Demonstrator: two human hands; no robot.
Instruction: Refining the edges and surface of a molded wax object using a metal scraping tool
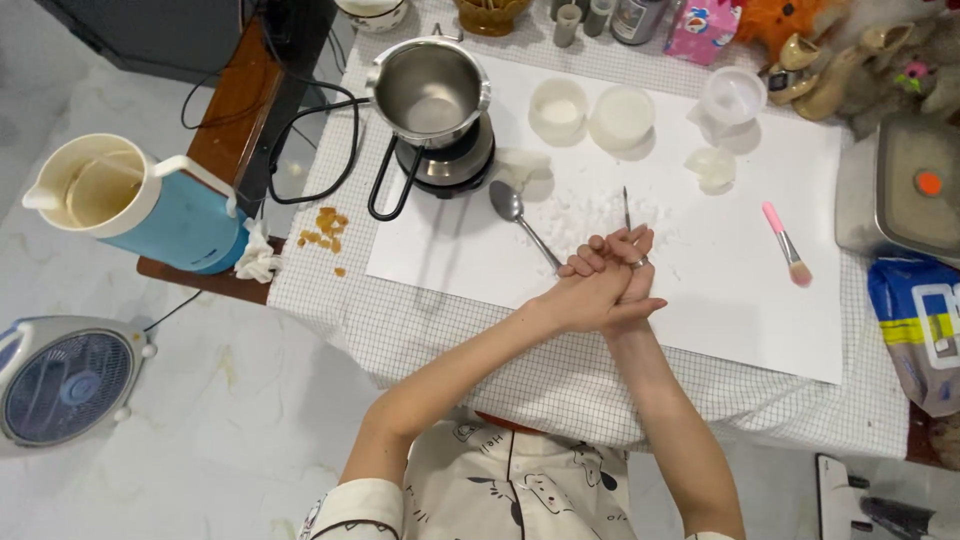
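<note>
My left hand (585,290) lies over my right hand (632,262), palms pressed together above the white sheet (730,320) on the table. Neither hand holds anything; a ring shows on one finger. Just beyond the fingertips lie white flakes (585,212), a thin metal pick (626,205) and a metal spoon (515,212). A steel pitcher (430,90) sits on a small black hot plate (450,165) at the sheet's far left corner.
Two white round cups (558,108) (622,117), a clear plastic cup (733,97), a pink brush (786,243), a blue jug (140,205) on a wooden stool, black cables (310,120), a floor fan (62,378), a lidded steel box (905,190) and a blue bag (925,325) surround the sheet.
</note>
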